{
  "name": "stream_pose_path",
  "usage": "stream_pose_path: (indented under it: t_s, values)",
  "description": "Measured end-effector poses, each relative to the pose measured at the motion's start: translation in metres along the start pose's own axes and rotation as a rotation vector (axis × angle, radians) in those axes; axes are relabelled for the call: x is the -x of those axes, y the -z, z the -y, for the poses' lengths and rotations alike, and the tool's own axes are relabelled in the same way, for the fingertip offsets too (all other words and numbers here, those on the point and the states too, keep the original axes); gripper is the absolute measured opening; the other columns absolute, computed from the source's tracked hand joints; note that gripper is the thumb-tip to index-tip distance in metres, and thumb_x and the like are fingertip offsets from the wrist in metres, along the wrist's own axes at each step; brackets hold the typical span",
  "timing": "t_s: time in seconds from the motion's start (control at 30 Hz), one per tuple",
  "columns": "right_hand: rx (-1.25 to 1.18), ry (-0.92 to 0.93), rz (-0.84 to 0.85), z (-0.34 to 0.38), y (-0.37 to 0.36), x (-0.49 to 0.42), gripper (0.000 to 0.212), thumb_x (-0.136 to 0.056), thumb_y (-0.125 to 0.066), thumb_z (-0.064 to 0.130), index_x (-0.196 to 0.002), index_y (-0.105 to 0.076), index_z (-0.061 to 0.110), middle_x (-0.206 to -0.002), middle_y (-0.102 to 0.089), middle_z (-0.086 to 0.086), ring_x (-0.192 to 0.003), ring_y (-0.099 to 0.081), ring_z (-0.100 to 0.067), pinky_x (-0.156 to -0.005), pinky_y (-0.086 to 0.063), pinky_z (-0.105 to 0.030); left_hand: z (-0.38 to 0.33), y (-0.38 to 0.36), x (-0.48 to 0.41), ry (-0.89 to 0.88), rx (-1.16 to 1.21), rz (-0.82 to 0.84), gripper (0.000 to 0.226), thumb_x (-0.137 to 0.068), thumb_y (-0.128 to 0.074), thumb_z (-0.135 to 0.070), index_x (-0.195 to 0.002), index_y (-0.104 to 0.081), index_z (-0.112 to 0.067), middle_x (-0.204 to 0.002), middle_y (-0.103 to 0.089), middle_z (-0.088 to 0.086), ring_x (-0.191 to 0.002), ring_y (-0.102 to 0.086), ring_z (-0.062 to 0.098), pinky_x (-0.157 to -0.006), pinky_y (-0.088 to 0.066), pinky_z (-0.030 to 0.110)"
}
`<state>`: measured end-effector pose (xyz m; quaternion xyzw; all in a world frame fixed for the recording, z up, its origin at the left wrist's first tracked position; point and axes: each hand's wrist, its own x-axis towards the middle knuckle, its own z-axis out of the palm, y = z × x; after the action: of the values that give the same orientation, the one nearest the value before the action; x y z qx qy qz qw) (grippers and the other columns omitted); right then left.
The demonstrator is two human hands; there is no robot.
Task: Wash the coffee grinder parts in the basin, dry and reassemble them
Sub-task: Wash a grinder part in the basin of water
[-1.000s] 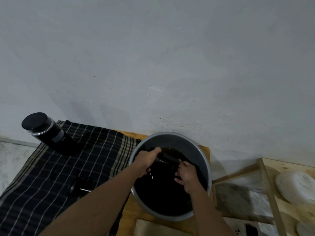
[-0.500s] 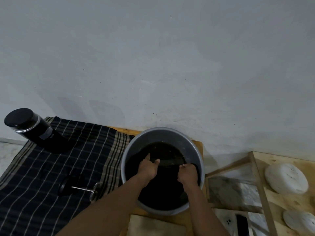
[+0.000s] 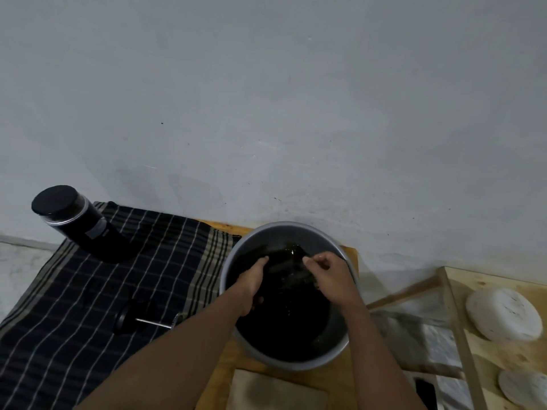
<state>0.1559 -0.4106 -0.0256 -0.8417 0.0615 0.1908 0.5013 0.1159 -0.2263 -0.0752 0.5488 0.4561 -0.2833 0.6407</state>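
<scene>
A grey metal basin point(image 3: 322, 238) of dark water stands on a wooden table. Both hands are inside it. My left hand point(image 3: 251, 284) and my right hand point(image 3: 331, 276) grip the two ends of a dark cylindrical grinder part point(image 3: 288, 266) lying at the water's surface. The black grinder body point(image 3: 80, 223) with its lid stands upright on a dark checked cloth point(image 3: 97, 291) to the left. On the same cloth lies a crank handle point(image 3: 142, 318) with a black knob and a metal rod.
A bare grey wall rises right behind the table. A beige cloth point(image 3: 275, 392) lies at the near edge below the basin. To the right is a wooden frame point(image 3: 455, 318) with two white round objects point(image 3: 503, 315) on it.
The view has shifted slightly. My right hand has lifted higher out of the water, and the dark part between both hands has turned and shows more clearly at the surface.
</scene>
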Motion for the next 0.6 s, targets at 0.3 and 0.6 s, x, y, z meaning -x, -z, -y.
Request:
stream_pose_path:
  t_s: [0.3,0.6]
  values:
    - [-0.208,-0.449,-0.001,-0.002,-0.007,0.002,0.04,-0.104,-0.042,0.046,-0.114,-0.057,0.011,-0.09,-0.062,-0.011,-0.07,-0.064,-0.03,-0.041,-0.044,-0.021,0.008,-0.006,0.013,-0.185,0.212,0.028,0.069,-0.091,-0.056,-0.069,-0.138,-0.046,-0.021,-0.13,-0.059,0.009,-0.11,-0.062,0.033,-0.076,-0.058,0.042]
    - [-0.869,-0.67,0.062,-0.035,-0.05,0.008,0.044,-0.109,-0.038,0.036,-0.129,-0.061,0.003,-0.124,-0.065,-0.022,-0.113,-0.062,-0.037,-0.102,-0.048,-0.05,-0.027,0.007,0.052,-0.994,-0.65,-0.252,0.068,-0.088,-0.064,-0.065,-0.147,-0.047,-0.036,-0.127,-0.047,-0.003,-0.096,-0.058,0.009,-0.087,-0.048,0.024]
